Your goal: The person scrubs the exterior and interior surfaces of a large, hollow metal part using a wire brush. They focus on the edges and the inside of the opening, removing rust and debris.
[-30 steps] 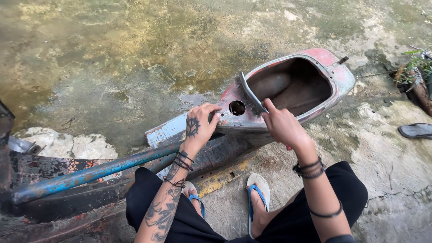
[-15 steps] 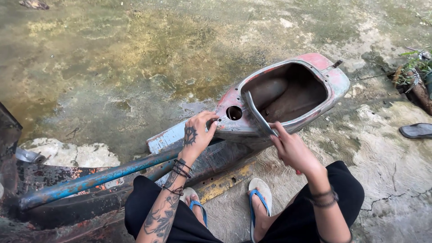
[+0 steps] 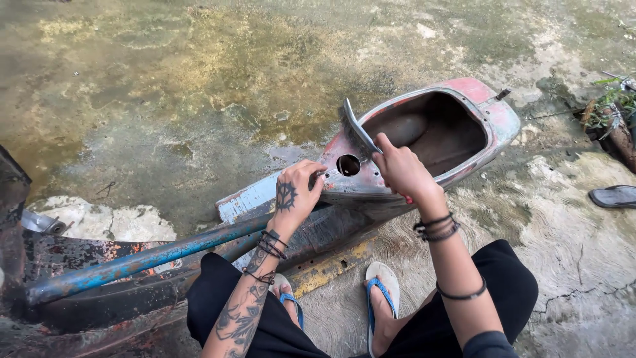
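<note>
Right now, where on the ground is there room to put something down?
The concrete beyond the scooter shell lies bare, and so does the patch between the shell and the sandal. It is crowded near the knees: left hand, right hand, blue pipe and feet sit close together.

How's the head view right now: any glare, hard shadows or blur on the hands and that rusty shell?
Head view: soft, even daylight with no glare; left hand and right hand are sharp; the hollow of the rusty shell is in shade but readable; the edges bend slightly from the wide lens, and the concrete ground looks blotchy with stains.
</note>
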